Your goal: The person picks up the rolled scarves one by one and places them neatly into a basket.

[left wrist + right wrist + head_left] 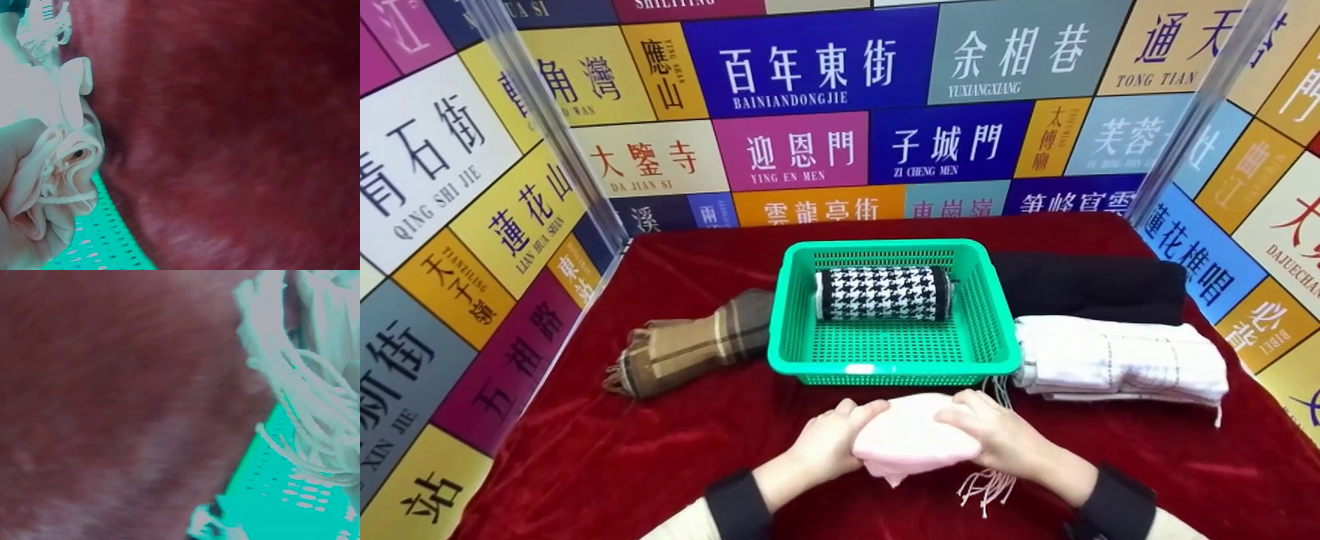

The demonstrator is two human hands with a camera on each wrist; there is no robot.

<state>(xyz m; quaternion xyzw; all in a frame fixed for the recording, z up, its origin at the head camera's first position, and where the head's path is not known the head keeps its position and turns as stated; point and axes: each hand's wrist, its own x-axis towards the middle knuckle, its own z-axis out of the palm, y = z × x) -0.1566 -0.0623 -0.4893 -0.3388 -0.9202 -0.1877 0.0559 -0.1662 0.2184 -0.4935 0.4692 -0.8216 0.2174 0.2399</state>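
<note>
Both hands hold a rolled pink scarf (919, 435) in front of the green basket (892, 367). My left hand (832, 439) grips its left end; in the left wrist view the folded layers of the scarf's end (62, 174) show beside the fingers. At the right end my right hand (1005, 435) grips the roll, with pale fringe strands (986, 487) hanging below. Those strands fill the right side of the right wrist view, where that hand is mostly out of frame. Inside the basket, towards its back, lies a rolled black-and-white houndstooth scarf (885, 292).
Left of the basket lies a rolled brown plaid scarf (690, 352). To the right are a folded white scarf (1125, 356) with fringe and, behind it, a folded black cloth (1095, 289). Dark red velvet (660, 457) covers the table; sign-printed panels (795, 150) surround it.
</note>
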